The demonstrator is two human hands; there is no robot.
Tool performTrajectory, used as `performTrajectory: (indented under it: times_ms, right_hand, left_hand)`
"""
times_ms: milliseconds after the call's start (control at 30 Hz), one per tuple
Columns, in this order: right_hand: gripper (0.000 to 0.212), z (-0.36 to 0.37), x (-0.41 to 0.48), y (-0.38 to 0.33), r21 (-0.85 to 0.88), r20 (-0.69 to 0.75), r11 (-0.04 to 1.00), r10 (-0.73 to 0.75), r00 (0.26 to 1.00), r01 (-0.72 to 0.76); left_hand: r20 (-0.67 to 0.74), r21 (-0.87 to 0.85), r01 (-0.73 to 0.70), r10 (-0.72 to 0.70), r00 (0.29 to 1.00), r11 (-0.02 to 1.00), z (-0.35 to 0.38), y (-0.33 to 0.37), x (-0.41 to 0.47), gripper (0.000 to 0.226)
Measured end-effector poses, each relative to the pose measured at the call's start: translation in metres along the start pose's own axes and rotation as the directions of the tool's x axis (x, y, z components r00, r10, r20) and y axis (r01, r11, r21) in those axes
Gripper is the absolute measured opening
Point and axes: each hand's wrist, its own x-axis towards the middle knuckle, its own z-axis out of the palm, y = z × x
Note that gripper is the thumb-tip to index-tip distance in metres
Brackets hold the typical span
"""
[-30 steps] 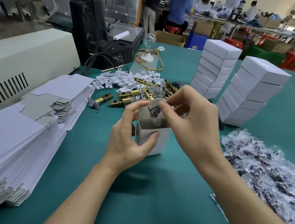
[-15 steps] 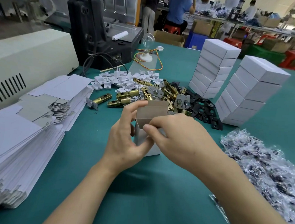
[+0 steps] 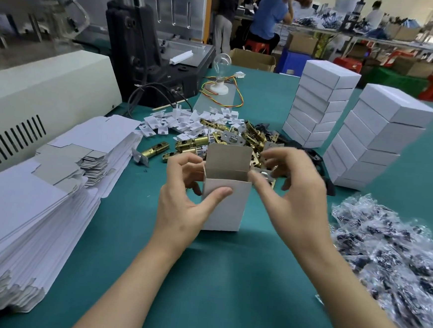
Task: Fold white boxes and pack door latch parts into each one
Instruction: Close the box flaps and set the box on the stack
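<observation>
A white box [image 3: 223,205] stands upright on the green table [image 3: 227,281], its top open and its lid flap raised at the back. My left hand [image 3: 181,202] grips the box, thumb on the front wall and fingers behind the left side. My right hand [image 3: 293,195] hovers at the box's top right corner with loosely curled fingers, the thumb tip at the corner and nothing held. Brass door latches [image 3: 193,142] lie in a pile just behind the box, with white plastic pieces [image 3: 177,122] and black plates [image 3: 314,156] around them.
Flat box blanks [image 3: 40,188] are stacked at the left in front of a beige machine [image 3: 47,91]. Two stacks of closed white boxes [image 3: 321,102] [image 3: 378,140] stand at the back right. Clear bags of small dark parts [image 3: 389,255] are heaped at the right. A light bulb [image 3: 221,68] stands behind the pile.
My right hand put a small bag of parts into the box, pressed over the opening, then drew away to the right. The lid flap now stands uncovered.
</observation>
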Motion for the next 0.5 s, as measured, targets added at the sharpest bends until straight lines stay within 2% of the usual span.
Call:
performTrajectory:
  times_ms: [100,167,267,333,367,467,500]
  right_hand:
    - [0.019,0.015,-0.011,0.010,0.105,0.090,0.994,0.015,0.996,-0.024]
    - [0.011,0.023,-0.014,0.011,0.141,0.076,0.990,-0.011,0.997,0.000]
    - [0.017,0.030,-0.015,0.012,0.209,0.049,0.977,0.036,0.998,-0.046]
    - [0.019,0.032,-0.016,0.012,0.271,0.050,0.960,0.063,0.997,-0.074]
    - [0.019,0.033,-0.017,0.012,0.305,0.053,0.949,0.070,0.996,-0.083]
    - [0.021,0.035,-0.017,0.010,0.422,0.092,0.898,0.095,0.991,-0.125]
    - [0.022,0.036,-0.017,0.009,0.466,0.120,0.871,0.111,0.986,-0.155]
  left_hand:
    - [0.009,0.069,-0.029,0.028,1.000,0.997,-0.002,0.002,0.000,0.042]
    - [0.024,0.111,-0.045,0.042,0.999,0.993,-0.003,0.004,0.001,0.031]
    - [0.012,0.083,-0.023,0.022,1.000,0.996,-0.003,0.007,0.002,0.010]
    - [-0.011,0.070,-0.032,0.032,0.999,0.997,-0.003,0.010,0.003,0.022]
    - [-0.015,0.088,-0.045,0.046,0.999,0.995,-0.003,0.011,0.004,0.023]
    - [-0.013,0.106,-0.087,0.089,0.996,0.991,-0.003,0.012,0.005,0.006]
    - [-0.024,0.108,-0.107,0.110,0.994,0.988,-0.003,0.012,0.004,0.015]
